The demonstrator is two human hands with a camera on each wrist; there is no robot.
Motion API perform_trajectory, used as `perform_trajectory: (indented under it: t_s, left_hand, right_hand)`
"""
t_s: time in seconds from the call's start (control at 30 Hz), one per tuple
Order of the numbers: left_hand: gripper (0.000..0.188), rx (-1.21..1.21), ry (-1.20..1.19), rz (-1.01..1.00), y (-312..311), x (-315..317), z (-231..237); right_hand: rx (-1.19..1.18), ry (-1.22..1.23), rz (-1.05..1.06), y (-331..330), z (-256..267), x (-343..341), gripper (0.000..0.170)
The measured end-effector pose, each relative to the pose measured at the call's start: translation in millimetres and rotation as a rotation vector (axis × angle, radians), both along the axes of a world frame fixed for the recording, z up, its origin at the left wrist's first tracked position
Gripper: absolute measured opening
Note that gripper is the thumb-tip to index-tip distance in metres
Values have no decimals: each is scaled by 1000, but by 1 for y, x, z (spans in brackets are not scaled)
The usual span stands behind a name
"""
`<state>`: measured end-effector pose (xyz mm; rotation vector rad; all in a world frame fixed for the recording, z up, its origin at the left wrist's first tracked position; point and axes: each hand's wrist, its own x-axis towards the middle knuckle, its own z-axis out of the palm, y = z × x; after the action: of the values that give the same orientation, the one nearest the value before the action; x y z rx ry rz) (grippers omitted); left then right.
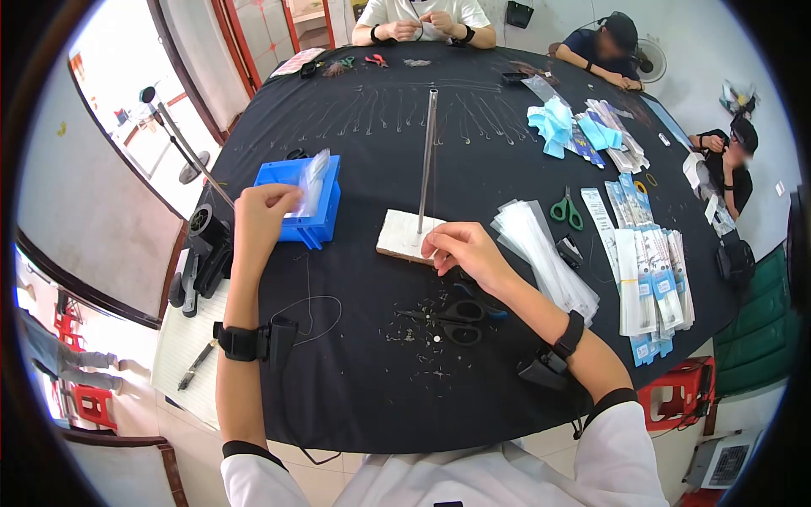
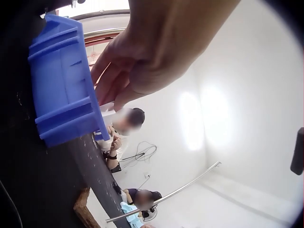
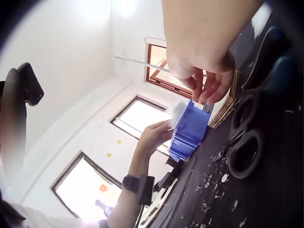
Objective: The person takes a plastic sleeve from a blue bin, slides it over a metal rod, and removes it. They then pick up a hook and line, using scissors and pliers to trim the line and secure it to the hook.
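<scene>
My left hand [image 1: 266, 207] is over the blue plastic bin [image 1: 325, 221], its thumb and fingers pinching a clear plastic bag [image 1: 314, 182] that lies on the bin's top. In the left wrist view a pale edge of the bag [image 2: 108, 107] shows between the thumb and fingers. My right hand [image 1: 469, 253] hangs loosely curled over the near right corner of a white block [image 1: 397, 232], from which a thin metal rod [image 1: 427, 160] stands upright. No held thing shows between its fingertips in the right wrist view.
Black-handled scissors [image 1: 463, 323] lie among scattered clippings before me. Clear plastic sleeves [image 1: 549, 262], green scissors [image 1: 566, 209] and printed packets [image 1: 655, 279] lie on the right. Several hooked lines [image 1: 397, 114] are spread across the far side. Other people sit around the table.
</scene>
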<state>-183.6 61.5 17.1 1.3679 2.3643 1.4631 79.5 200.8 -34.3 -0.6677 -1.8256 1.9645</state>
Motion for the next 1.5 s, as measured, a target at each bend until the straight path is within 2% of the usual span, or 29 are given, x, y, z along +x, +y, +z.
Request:
perform_trajectory:
  t_s: [0.03, 0.13, 0.17, 0.27, 0.4, 0.43, 0.47, 0.53, 0.63, 0.73, 0.77, 0.8, 0.87, 0.97, 1.07, 1.1, 1.2, 1.27, 1.33, 1.43, 1.5]
  left_hand:
    - [19, 28, 45, 35, -3, 5, 6]
    - [18, 279, -190, 72, -7, 49, 42]
    - [17, 313, -321, 1, -7, 59, 49]
    - [18, 346, -285, -79, 4, 71, 52]
    - [14, 370, 318, 300, 12, 39, 50]
    - [14, 470, 269, 319, 12, 29, 51]
    - [11, 501, 483, 444, 11, 18, 55]
    - [11, 572, 674, 570, 3, 10, 67]
    - [10, 662, 776, 592, 1, 9, 80]
    - [9, 618, 676, 477, 14, 6, 57]
    - [6, 487, 643, 477, 16, 4, 42]
    - [7, 463, 678, 400, 18, 6, 30]
    - [8, 448, 599, 364, 18, 3, 11]
    - [8, 429, 595, 520, 11, -12, 18]
    - [10, 518, 678, 569, 4, -13, 38]
    - [8, 476, 678, 585, 1, -10, 42]
    - [7, 389, 625, 391, 9, -3, 21]
    - [12, 176, 540, 195, 12, 9, 0]
    - [18, 38, 434, 179, 12, 13, -16]
    - [24, 91, 166, 123, 12, 11, -14]
    - [22, -20, 168, 42, 6, 11, -3]
  right_hand:
    - [1, -1, 14, 0, 0, 0, 21]
    - [12, 33, 63, 2, -1, 1, 21]
    - [21, 69, 86, 2, -2, 2, 21]
    - [29, 108, 137, 6, -6, 2, 22]
    - [36, 110, 148, 8, -5, 3, 21]
    - [32, 110, 148, 8, -5, 3, 20]
    - [28, 110, 147, 8, -6, 3, 20]
    - [25, 103, 145, 8, -6, 3, 20]
    - [25, 80, 139, 8, -5, 3, 21]
    - [16, 58, 122, 7, -2, 4, 21]
    - [21, 57, 123, 7, -2, 4, 22]
    - [26, 55, 122, 7, -1, 5, 22]
    - [9, 58, 112, 5, -1, 5, 22]
    - [14, 55, 119, 6, -3, 7, 23]
    - [10, 43, 116, 5, -1, 6, 23]
    - [3, 39, 108, 5, -1, 6, 23]
    - [2, 38, 116, 5, 0, 7, 23]
    - [-8, 42, 117, 3, 0, 7, 23]
    - [-6, 41, 126, 3, 1, 6, 23]
    - [1, 27, 141, 2, 1, 8, 23]
    - [-3, 28, 144, 3, 1, 8, 23]
